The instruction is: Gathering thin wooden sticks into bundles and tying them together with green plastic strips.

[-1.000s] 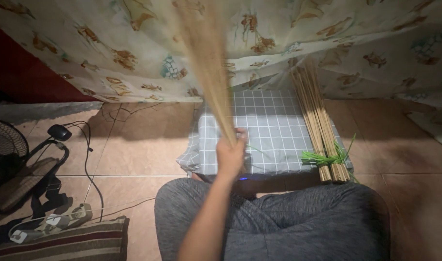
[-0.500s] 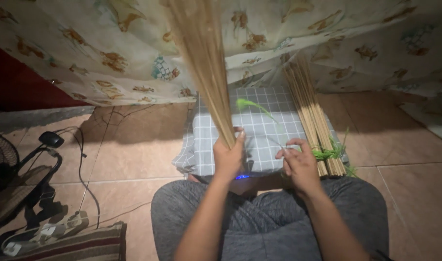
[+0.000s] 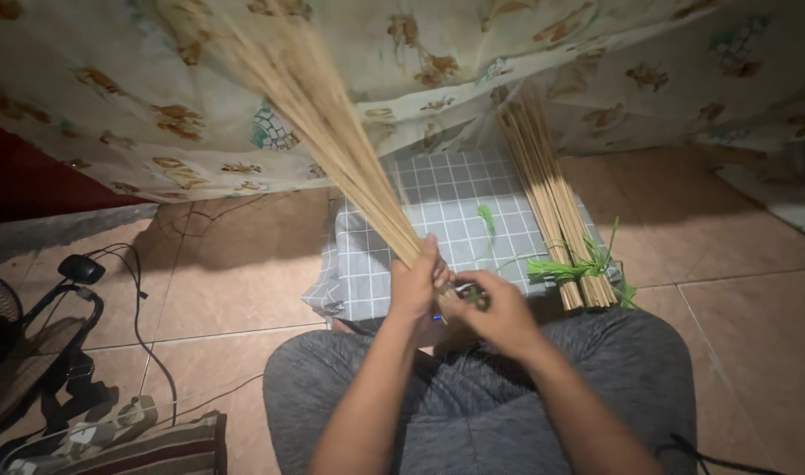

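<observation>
A printed curtain [image 3: 438,62] hangs across the far side, its top cut off by the frame, and it hides the far ends of everything that runs under it. On the tiled floor [image 3: 244,273] sits a grey checked cushion [image 3: 446,202], its near edge hidden behind the hands and the person's grey-trousered knees [image 3: 473,396]. At the left edge a floor fan [image 3: 15,343] is cut off and dark, hard to make out. On the right side of the cushion lies a tied bundle of thin sticks [image 3: 552,202], bound near its close end with green strip [image 3: 565,268]. A second, loose bundle of sticks [image 3: 332,132] slants up and to the far left, blurred, its tips lost against the curtain. The left hand [image 3: 416,286] is closed around this bundle's near end. The right hand [image 3: 499,308] touches the same end, fingers curled; what they pinch is too dark to tell.
</observation>
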